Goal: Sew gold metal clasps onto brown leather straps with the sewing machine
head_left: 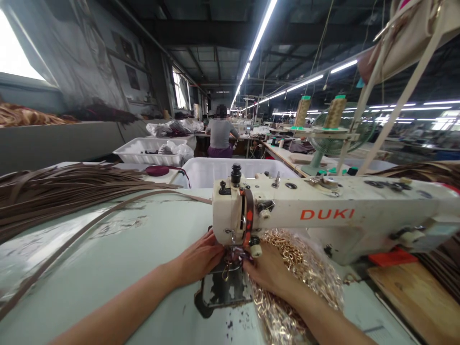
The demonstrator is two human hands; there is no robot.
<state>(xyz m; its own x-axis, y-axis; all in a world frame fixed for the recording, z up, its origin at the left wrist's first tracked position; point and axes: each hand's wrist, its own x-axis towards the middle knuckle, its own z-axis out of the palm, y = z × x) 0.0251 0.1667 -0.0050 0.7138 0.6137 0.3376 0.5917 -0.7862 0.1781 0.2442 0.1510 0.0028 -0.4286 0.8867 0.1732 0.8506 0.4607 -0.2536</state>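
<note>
Gripping, left: your left grip (199,258) sits against a small strap with a gold clasp (225,272), just under the sewing machine head; you cannot tell whether it is closed on the strap.
Gripping, right: your right grip (266,270) sits at the strap's other side, its hold equally hidden.
Beside right: a clear bag of gold metal rings (298,282) lies on the bench (108,239).
Machine: the white DUKI sewing machine head (323,211) arches above both hands.
Left: a bundle of brown straps (53,191) fans across the bench.
Ahead: a white plastic bin (237,172), then a seated co-worker (220,134) facing away.
</note>
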